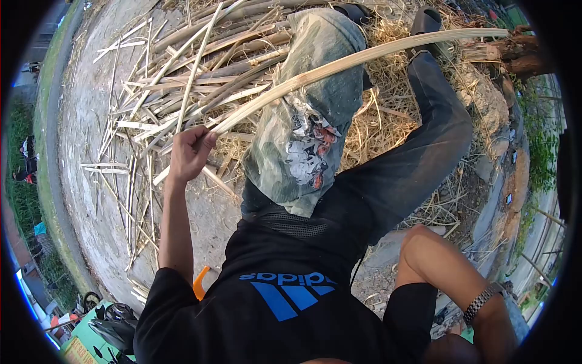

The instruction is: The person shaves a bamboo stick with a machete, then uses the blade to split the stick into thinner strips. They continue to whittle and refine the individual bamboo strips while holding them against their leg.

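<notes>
My left hand [193, 151] is closed around the near end of a long, pale bamboo strip [339, 64], with the thumb pressed on top. The strip rises in a curve across my left thigh, over a faded green patterned cloth [309, 115]. Its far end lies close to a brown wooden stump [522, 56] at the upper right. My right arm is bent back at the elbow, with a metal watch on the wrist. Only part of my right hand [498, 333] shows at the lower edge; its fingers cannot be made out.
Bamboo poles and split strips [212, 79] lie piled on the concrete ground [97, 73] to the left. Curly shavings [388, 109] cover the ground between my legs. An orange object [200, 282] is beside my left side. Rocks [482, 109] and a low ledge border the right.
</notes>
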The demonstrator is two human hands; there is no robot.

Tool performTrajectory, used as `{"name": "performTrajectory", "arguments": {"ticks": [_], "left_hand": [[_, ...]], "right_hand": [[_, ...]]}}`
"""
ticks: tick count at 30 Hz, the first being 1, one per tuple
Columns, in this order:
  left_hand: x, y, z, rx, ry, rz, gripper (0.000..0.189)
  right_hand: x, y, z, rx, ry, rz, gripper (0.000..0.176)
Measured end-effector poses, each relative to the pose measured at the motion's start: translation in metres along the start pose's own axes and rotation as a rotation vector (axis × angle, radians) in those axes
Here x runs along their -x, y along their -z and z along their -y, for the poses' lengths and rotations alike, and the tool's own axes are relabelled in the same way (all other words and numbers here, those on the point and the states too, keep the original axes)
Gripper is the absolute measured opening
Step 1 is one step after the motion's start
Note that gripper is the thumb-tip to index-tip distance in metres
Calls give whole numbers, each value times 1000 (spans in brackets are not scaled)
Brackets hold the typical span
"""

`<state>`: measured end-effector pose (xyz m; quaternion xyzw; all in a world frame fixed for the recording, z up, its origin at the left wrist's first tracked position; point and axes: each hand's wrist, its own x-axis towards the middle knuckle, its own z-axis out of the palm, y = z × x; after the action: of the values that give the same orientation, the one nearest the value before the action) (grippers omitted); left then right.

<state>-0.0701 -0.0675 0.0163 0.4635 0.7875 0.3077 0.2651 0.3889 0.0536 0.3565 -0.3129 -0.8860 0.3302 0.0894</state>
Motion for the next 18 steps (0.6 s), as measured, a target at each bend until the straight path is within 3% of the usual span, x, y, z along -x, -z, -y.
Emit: {"name": "performTrajectory", "arguments": {"ticks": [18], "left_hand": [[-2,-9,-1,34,-3,2,39]], "right_hand": [[7,-2,14,867,16,230,23]]}}
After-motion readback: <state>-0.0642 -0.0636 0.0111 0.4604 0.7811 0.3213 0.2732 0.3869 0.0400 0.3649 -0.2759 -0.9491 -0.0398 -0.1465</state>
